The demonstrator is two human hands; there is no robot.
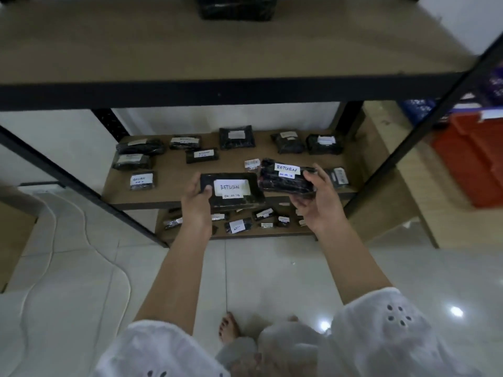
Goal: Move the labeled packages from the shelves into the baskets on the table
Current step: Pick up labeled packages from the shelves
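My left hand (pixel 196 200) grips a flat black package (pixel 234 192) whose white label reads RETURN. My right hand (pixel 317 198) holds a second black wrapped package (pixel 285 178), also labeled RETURN. Both are held just in front of the middle shelf (pixel 174 172), which carries several more black labeled packages (pixel 202 155). The lowest shelf holds several smaller labeled packages (pixel 239 225). One black package (pixel 236 8) sits at the back of the top shelf (pixel 190 50). No basket or table is in view.
The rack has black metal posts (pixel 81 183) slanting left and right of my arms. An orange crate (pixel 473 161) and blue items stand at the right. A white mat (pixel 68 268) lies on the tiled floor at left. My bare foot (pixel 229 326) is below.
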